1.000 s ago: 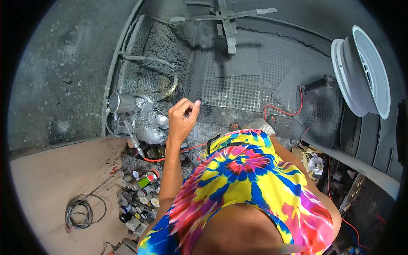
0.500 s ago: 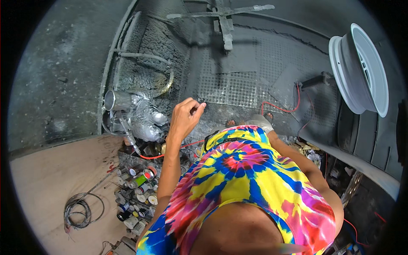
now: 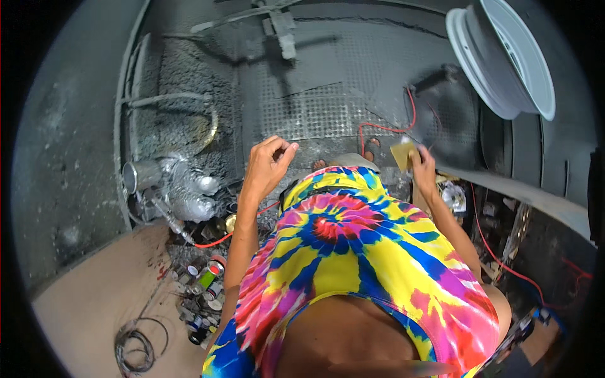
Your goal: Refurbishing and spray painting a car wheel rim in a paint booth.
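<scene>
My right hand [image 3: 423, 169] pinches a small tan sheet, which looks like sandpaper [image 3: 401, 155], between thumb and fingers in front of my right hip. My left hand [image 3: 270, 162] is raised at the left of my waist with its fingers curled toward the thumb; whatever may be inside is hidden. Beyond the right hand, a pale grey wheel rim [image 3: 472, 66] is held up at the far right. A silver-coated spray gun with a cup [image 3: 142, 175] lies left of my left hand, joined to a red hose [image 3: 214, 242].
Paint cans and bottles [image 3: 211, 277] crowd the floor at the lower left, near a coiled cable [image 3: 135, 346]. A paint-caked metal cross stand [image 3: 277, 28] stands at the back. Another red hose [image 3: 413, 113] crosses the perforated floor mat [image 3: 315, 120]. Clutter lies at the right.
My right hand has come into sight with the tan sandpaper, having been hidden by my body. The view has swung, so the wheel rim sits higher and further left. My left hand stays curled.
</scene>
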Tool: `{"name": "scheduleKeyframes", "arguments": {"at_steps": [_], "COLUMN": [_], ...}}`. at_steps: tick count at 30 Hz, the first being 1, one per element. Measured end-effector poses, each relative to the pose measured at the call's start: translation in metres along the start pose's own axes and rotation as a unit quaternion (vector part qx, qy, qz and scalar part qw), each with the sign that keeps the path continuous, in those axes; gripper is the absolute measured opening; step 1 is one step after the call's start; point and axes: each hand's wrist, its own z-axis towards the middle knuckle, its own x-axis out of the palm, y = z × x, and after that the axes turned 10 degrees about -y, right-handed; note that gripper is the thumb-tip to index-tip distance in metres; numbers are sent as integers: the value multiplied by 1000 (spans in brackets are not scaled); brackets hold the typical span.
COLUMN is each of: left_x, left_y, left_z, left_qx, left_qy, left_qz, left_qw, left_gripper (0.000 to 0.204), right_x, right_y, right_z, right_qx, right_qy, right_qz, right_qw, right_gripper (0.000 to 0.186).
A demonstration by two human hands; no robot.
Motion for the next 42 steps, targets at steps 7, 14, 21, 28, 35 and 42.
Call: {"name": "scheduleKeyframes", "arguments": {"at_steps": [7, 14, 21, 28, 35, 42], "left_x": [68, 73, 62, 60, 61, 53], "left_y": [-29, -29, -7, -16, -17, -10], "left_z": [38, 55, 58, 52, 48, 47], "left_qx": [-20, -147, -203, -181, -177, -201], "left_qy": [117, 166, 67, 40, 41, 124], "left_qz": [-247, -398, -454, -402, -485, -448], "left_qw": [962, 890, 865, 897, 856, 862], "left_gripper": [29, 35, 28, 21, 17, 28], "right_x": [28, 52, 61, 73, 78, 74], "right_y": [134, 177, 179, 193, 200, 211], "right_z": [21, 12, 22, 17, 11, 9], "right_qx": [104, 37, 27, 10, -40, -183], "right_qy": [107, 177, 190, 167, 122, 90], "right_qz": [375, 305, 286, 301, 318, 158], "right_qw": [915, 935, 939, 939, 939, 966], "right_gripper": [36, 31, 29, 26, 32, 36]}}
